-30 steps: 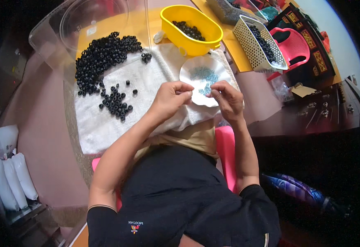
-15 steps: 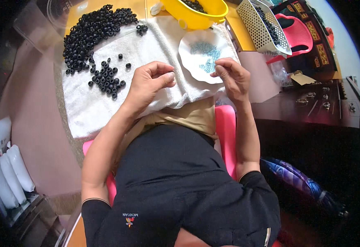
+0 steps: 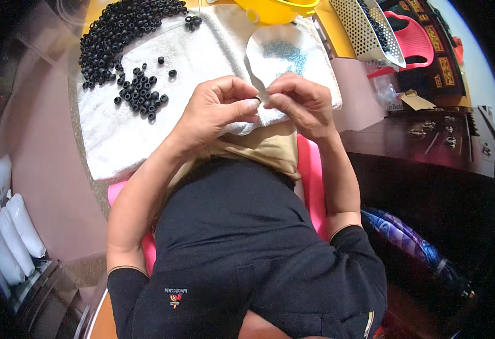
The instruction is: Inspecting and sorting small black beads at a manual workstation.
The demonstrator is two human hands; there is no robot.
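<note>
My left hand [image 3: 216, 110] pinches a small black ring-shaped piece [image 3: 257, 99] between thumb and forefinger, above the towel's near edge. Close beside it, the thumb and forefinger of my right hand [image 3: 307, 104] are pressed together; whatever they hold is too small to make out. Behind my right hand lies a white scalloped dish [image 3: 258, 51] with tiny light-blue beads [image 3: 288, 55], partly hidden by the fingers. A small cluster of black ring-shaped pieces [image 3: 141, 95] rests on the white towel [image 3: 117, 138], left of my left hand.
A large heap of the same black pieces [image 3: 120, 39] covers the towel's far left corner. Beyond the dish stand a yellow basin [image 3: 275, 14] and a white perforated basket [image 3: 366, 39] holding black pieces. A pink stool [image 3: 411, 42] and a dark cabinet [image 3: 422, 144] are to the right.
My right hand has moved left from the dish, and my left hand slightly right, so their fingertips now nearly meet. The black ring shows more plainly. The whole view has shifted a little.
</note>
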